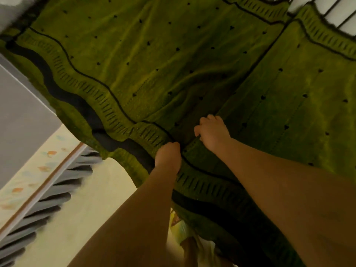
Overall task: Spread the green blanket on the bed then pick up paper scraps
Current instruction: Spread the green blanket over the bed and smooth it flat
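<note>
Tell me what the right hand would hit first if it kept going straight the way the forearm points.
Probably only more green blanket. The right hand already grips a fold of it, and that line runs up-left over blanket as far as the picture shows; depth is unclear.

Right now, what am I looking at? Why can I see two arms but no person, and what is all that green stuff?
There is no machine here. A person wears a small camera on their head, so the one picture shows what they see when looking forward and down. That is why you see only their arms reaching out from the bottom.

The green stuff is a big green blanket with little dark dots and a wavy dark border, lying over a bed. The left hand is closed on the blanket's edge. The right hand grips a fold of it a little further in. Both hands hold cloth and sit close together.

At the lower left you see a pale floor with a patterned mat. No paper scraps can be made out in this picture.
</note>
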Available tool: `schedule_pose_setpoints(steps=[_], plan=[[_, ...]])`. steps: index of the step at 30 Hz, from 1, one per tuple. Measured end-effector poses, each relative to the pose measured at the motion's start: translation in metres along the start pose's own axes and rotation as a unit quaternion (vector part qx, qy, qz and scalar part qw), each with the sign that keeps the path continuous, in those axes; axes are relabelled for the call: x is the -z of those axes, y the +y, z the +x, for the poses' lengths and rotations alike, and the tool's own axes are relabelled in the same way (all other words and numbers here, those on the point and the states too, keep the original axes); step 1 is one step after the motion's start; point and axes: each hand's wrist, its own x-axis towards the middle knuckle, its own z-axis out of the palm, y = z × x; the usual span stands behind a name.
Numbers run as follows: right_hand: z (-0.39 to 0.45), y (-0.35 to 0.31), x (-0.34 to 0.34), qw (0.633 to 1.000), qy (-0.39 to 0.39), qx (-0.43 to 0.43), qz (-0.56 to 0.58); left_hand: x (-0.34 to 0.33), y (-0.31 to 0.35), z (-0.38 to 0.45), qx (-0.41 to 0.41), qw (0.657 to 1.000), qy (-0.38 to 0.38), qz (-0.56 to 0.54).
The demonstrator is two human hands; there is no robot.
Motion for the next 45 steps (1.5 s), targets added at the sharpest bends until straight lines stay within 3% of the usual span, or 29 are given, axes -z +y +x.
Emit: schedule_pose_setpoints(steps=[4, 7, 9, 10, 12, 13, 15, 18, 24, 27, 30, 33, 36, 38, 40, 43, 45], plan=[[0.001, 0.006, -0.003, 0.98, -0.182, -0.075, -0.03, 0.0, 0.014, -0.013, -0.06, 0.986, -0.152, -0.023], [-0.001, 0.016, 0.008, 0.954, -0.288, -0.083, 0.009, -0.011, 0.022, -0.02, -0.046, 0.986, -0.155, -0.04], [-0.01, 0.021, 0.015, 0.962, -0.246, -0.088, 0.082, -0.017, 0.024, -0.027, -0.016, 0.994, -0.095, -0.054], [-0.019, 0.025, 0.015, 0.972, -0.178, -0.111, 0.109, -0.019, 0.027, -0.034, -0.009, 0.997, -0.045, -0.067], [-0.037, 0.036, 0.007, 0.977, -0.034, -0.189, 0.096, -0.023, 0.037, -0.049, -0.056, 0.994, 0.05, -0.077], [-0.045, 0.042, 0.001, 0.971, -0.011, -0.226, 0.082, -0.025, 0.044, -0.056, -0.095, 0.991, 0.053, -0.074], [-0.06, 0.057, -0.01, 0.962, -0.064, -0.261, 0.055, -0.033, 0.059, -0.062, -0.163, 0.985, -0.015, -0.062], [-0.076, 0.08, -0.024, 0.968, -0.125, -0.211, 0.052, -0.049, 0.084, -0.057, -0.144, 0.987, -0.062, -0.044], [-0.081, 0.095, -0.041, 0.992, -0.018, -0.122, 0.023, -0.062, 0.108, -0.042, -0.086, 0.995, 0.022, 0.044], [-0.077, 0.105, -0.043, 0.997, 0.038, -0.062, -0.026, -0.06, 0.115, -0.038, -0.099, 0.991, 0.018, 0.084], [-0.078, 0.112, -0.044, 0.998, 0.047, -0.002, -0.048, -0.06, 0.119, -0.041, -0.044, 0.998, -0.02, 0.035], [-0.079, 0.121, -0.034, 0.995, -0.016, 0.054, -0.08, -0.059, 0.128, -0.048, -0.002, 0.994, -0.093, -0.053], [-0.103, 0.144, -0.033, 0.982, -0.111, 0.071, -0.137, -0.074, 0.162, -0.072, -0.006, 0.987, -0.148, -0.063], [-0.128, 0.164, -0.038, 0.98, -0.141, 0.073, -0.119, -0.09, 0.182, -0.088, 0.022, 0.99, -0.116, -0.077], [-0.151, 0.179, -0.042, 0.987, -0.122, 0.093, -0.048, -0.101, 0.189, -0.098, 0.068, 0.992, -0.041, -0.097], [-0.183, 0.191, -0.051, 0.989, 0.014, 0.143, 0.017, -0.108, 0.196, -0.12, 0.114, 0.979, 0.1, -0.137], [-0.199, 0.194, -0.057, 0.986, 0.067, 0.151, 0.011, -0.112, 0.203, -0.134, 0.074, 0.986, 0.114, -0.093]])
